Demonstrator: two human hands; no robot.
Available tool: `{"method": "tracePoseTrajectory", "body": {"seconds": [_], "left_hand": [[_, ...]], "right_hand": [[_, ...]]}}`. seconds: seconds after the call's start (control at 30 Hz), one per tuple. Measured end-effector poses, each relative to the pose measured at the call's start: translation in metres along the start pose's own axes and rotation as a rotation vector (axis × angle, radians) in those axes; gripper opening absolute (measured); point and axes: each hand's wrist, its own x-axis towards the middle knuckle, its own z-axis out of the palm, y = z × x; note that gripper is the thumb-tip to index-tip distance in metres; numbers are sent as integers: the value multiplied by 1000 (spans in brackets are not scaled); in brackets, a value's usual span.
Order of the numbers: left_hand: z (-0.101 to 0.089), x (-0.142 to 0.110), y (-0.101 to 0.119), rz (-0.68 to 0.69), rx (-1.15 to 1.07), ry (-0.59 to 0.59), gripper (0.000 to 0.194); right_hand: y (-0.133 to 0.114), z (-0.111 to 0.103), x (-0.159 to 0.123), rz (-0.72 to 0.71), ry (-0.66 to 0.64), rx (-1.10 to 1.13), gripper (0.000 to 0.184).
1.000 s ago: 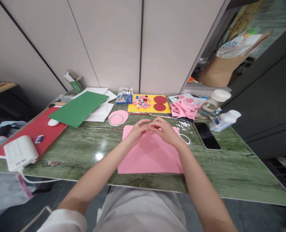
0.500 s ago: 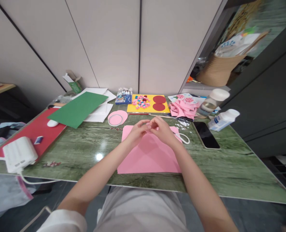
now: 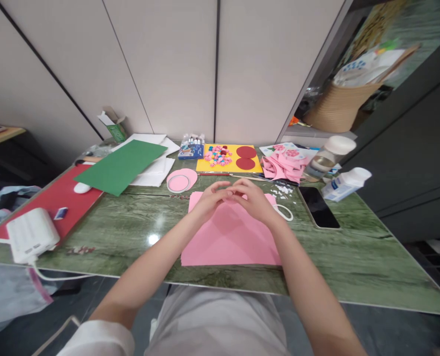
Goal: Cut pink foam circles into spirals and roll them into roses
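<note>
Over the upper part of a pink paper stack (image 3: 230, 242), my left hand (image 3: 213, 200) and my right hand (image 3: 250, 198) meet fingertip to fingertip. Thumbs and fingers of both are pinched together. Whatever they grip is small and pinkish at most, and it blends with the paper behind, so I cannot make it out. White-handled scissors (image 3: 285, 212) lie by my right hand, their blades hidden under it. Left of my hands is a pink paper circle (image 3: 190, 177) with a clear round ring (image 3: 178, 184) on it.
Behind my hands, yellow paper (image 3: 205, 167) bears small coloured balls (image 3: 220, 156) and two red circles (image 3: 246, 152). Pink scraps (image 3: 283, 165), a phone (image 3: 319, 207) and two bottles (image 3: 329, 155) are rightward. Green paper (image 3: 123, 165), red paper (image 3: 66, 193) and a white power bank (image 3: 32, 235) are leftward.
My right fingers curled in closer half a second ago and are now spread a little more over the fingertips. The pinch stays in the same place; the view sways slightly.
</note>
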Motion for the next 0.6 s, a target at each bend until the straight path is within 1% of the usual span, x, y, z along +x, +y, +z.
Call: {"method": "tracePoseTrajectory", "body": {"seconds": [0.13,0.23,0.4,0.6], "left_hand": [[4,-3,2,6,-29,-16,34],[5,-4,1,8,-42,-30,34],[8,-5,0,14,-35,-40,33],[12,-8,-1,25,-24,-44,31]], "right_hand": [[2,4,1,28,113,34,16],[2,5,0,49,161,71,12],[1,7,0,52,189,75,7],[-3,9,1,67,184,42,12]]}}
